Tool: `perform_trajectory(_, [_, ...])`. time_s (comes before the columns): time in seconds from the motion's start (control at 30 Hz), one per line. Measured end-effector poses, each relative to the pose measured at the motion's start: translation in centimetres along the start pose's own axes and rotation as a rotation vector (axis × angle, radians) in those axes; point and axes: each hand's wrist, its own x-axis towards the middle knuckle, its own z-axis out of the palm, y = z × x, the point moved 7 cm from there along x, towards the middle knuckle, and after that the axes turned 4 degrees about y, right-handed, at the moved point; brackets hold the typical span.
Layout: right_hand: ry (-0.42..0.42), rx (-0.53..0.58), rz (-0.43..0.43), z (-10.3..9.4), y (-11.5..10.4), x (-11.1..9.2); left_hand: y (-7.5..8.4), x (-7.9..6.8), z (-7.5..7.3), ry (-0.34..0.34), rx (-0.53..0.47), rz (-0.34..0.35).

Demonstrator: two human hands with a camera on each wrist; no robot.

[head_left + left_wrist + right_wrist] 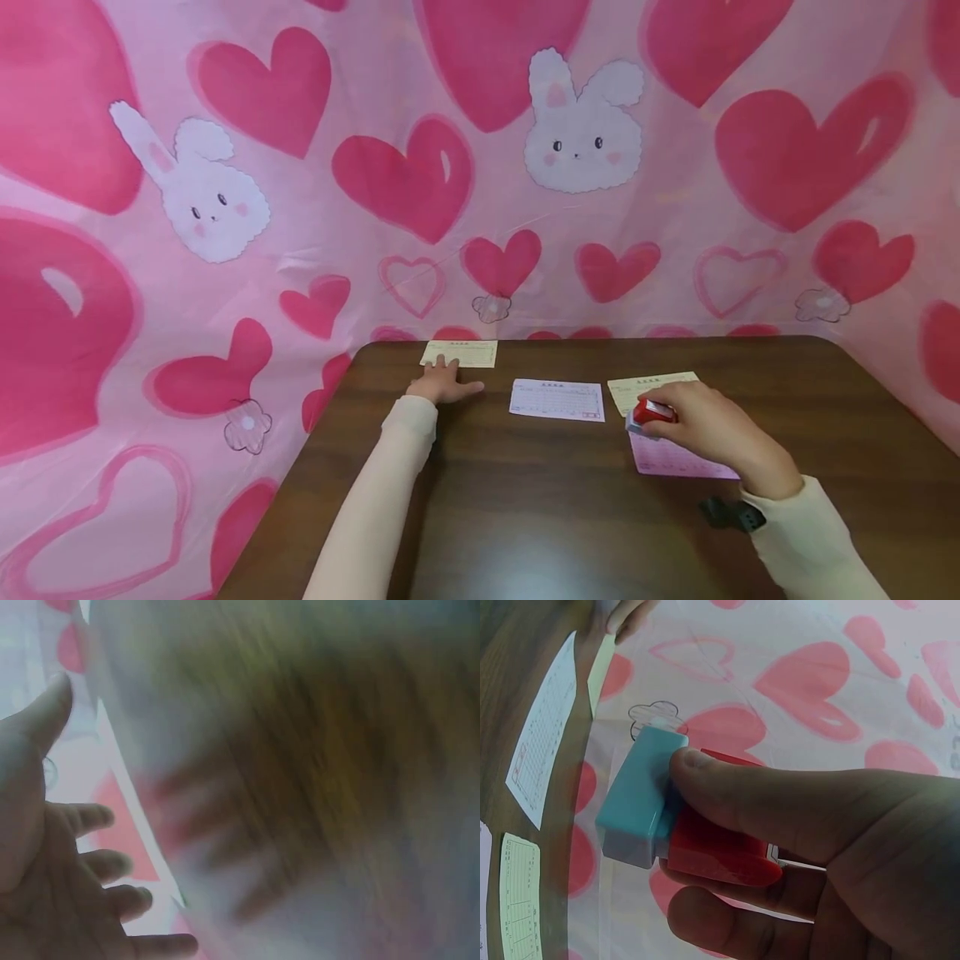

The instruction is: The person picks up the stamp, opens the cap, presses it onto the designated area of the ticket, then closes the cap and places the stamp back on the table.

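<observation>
My right hand (pixel 712 421) holds a self-inking stamp (pixel 720 840) with a red body and a light blue base, pinched between thumb and fingers. In the head view it is over a pink printed slip (pixel 678 458) and a pale yellow slip (pixel 630 387) that lie close together. At the far left, my left hand (pixel 438 385) lies with its fingers spread at the near edge of another pale yellow slip (pixel 476 354). The left wrist view shows that palm with straight fingers, holding nothing. Between the hands lies a white printed slip (pixel 557 400) with a small red box at its corner.
All the slips lie on a dark brown wooden table (pixel 517 500). Right behind its far edge hangs a pink cloth (pixel 360 100) with hearts and rabbit faces. A dark strap (pixel 731 514) is around the right wrist.
</observation>
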Motion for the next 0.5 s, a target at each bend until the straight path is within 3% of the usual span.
perform_trajectory(0.27, [-0.012,0.035,0.015,0.5,-0.2,0.1,-2.5,1.6,0.6,-0.011,0.031,-0.017])
perform_trajectory(0.5, [-0.002,0.027,0.016,0.0,0.0,0.0,-2.6,1.2,0.2,-0.058,0.016,0.025])
